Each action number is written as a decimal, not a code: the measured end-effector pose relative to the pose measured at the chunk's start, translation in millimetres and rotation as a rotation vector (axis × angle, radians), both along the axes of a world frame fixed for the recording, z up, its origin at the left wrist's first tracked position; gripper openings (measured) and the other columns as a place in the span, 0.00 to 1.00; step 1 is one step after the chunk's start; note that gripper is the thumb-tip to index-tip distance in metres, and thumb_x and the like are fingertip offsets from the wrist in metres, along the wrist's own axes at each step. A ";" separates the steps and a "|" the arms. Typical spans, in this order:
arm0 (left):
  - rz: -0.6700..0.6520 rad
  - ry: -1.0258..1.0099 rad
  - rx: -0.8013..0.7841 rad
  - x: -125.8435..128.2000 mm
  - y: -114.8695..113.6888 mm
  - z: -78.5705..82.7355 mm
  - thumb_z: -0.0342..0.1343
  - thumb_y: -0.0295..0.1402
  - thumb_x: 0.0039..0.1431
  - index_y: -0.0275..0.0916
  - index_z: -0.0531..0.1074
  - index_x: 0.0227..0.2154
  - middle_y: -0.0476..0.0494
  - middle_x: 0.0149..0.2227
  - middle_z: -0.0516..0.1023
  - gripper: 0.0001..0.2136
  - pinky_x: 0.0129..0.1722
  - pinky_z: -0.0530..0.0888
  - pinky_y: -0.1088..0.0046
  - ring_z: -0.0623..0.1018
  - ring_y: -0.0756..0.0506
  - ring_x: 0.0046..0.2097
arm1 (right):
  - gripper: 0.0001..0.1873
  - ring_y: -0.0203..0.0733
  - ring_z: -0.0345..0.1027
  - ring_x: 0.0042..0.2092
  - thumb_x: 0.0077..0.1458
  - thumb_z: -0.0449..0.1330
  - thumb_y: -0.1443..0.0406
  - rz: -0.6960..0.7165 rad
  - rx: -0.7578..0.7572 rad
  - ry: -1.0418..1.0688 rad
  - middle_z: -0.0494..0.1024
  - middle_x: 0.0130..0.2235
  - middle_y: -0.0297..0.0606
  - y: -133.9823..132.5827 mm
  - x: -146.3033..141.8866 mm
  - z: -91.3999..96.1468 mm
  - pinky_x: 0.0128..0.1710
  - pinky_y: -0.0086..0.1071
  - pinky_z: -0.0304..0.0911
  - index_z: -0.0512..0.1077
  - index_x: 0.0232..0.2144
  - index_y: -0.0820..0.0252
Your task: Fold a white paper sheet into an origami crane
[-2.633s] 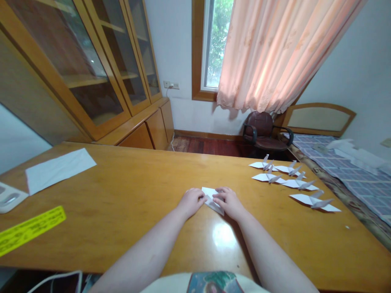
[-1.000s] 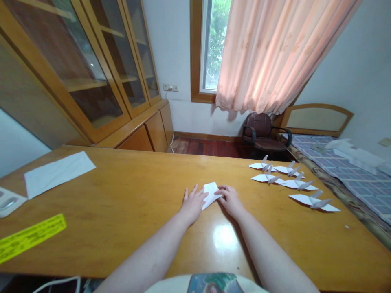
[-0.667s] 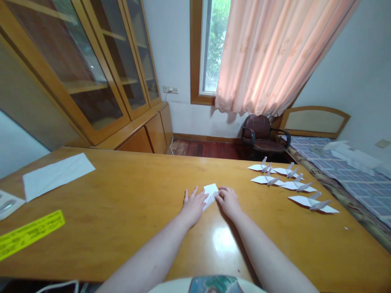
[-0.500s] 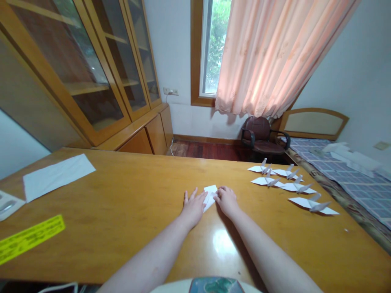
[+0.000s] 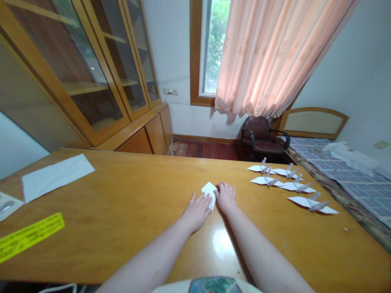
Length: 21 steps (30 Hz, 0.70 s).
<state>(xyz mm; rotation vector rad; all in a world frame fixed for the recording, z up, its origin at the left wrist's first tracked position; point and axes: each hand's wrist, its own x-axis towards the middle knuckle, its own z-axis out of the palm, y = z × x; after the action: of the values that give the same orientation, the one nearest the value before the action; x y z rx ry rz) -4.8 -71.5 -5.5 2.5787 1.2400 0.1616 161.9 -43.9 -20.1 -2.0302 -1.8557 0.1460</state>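
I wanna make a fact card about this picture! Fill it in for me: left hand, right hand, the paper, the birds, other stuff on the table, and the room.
Left hand: spread, fingers on the folded paper
Right hand: curled at the paper's right edge; grip unclear
Folded paper: white, on the table, partly covered by the left hand
Paper birds: five, white, on the table's right side
Also on table: white sheet and yellow strip, both left
Room: pink curtain, chair, bed
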 end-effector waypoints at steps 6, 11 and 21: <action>-0.167 0.007 -0.010 -2.0 -8.3 0.6 0.45 0.44 0.61 0.47 0.56 0.60 0.41 0.64 0.54 0.24 0.61 0.46 0.47 0.53 0.40 0.64 | 0.15 0.50 0.56 0.53 0.56 0.54 0.58 -0.082 -0.017 0.009 0.69 0.51 0.42 6.8 4.1 1.6 0.56 0.45 0.41 0.70 0.45 0.54; -0.185 0.003 -0.056 -7.1 -10.1 2.4 0.44 0.47 0.61 0.53 0.52 0.60 0.43 0.65 0.51 0.25 0.59 0.42 0.40 0.52 0.39 0.65 | 0.22 0.51 0.53 0.57 0.56 0.54 0.57 -0.035 -0.091 0.006 0.65 0.55 0.44 8.4 15.3 -0.6 0.58 0.47 0.39 0.65 0.51 0.55; -0.094 -0.061 -0.046 -2.7 -3.9 -7.1 0.44 0.37 0.62 0.45 0.52 0.61 0.44 0.62 0.58 0.24 0.62 0.43 0.49 0.58 0.44 0.63 | 0.46 0.52 0.41 0.64 0.45 0.62 0.51 0.181 -0.291 0.038 0.50 0.64 0.47 0.4 38.7 0.2 0.62 0.49 0.33 0.50 0.62 0.60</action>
<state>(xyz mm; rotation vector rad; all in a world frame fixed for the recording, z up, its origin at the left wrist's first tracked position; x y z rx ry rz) -7.5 -75.4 -12.6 2.5663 1.0857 0.1887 200.6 -43.5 -19.9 -2.0183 -2.0943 0.5282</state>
